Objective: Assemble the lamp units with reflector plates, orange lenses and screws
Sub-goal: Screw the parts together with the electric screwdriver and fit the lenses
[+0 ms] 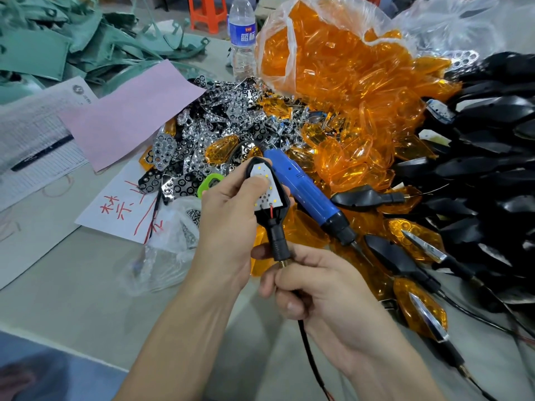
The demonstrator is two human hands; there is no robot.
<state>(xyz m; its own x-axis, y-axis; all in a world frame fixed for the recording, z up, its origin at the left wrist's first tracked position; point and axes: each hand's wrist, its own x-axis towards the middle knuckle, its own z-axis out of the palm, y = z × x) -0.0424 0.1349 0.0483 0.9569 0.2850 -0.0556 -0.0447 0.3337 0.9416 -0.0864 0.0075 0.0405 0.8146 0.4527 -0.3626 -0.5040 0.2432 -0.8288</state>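
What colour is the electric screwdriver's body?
The electric screwdriver is blue with a black nose; the head view shows it.

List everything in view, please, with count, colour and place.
lamp unit: one, black, white LED board, centre
electric screwdriver: one, blue, right of lamp unit
orange lenses: many, orange, upper centre-right
reflector plates: many, chrome, centre heap
lamp housings: many, black, right edge
water bottle: one, clear, top centre
paper sheet: one, pink, left of plates
screw bag: one, clear, left of lamp unit
teal pieces: many, teal, top left
left grip: one, bare, holds lamp unit
right grip: one, bare, grips its cable
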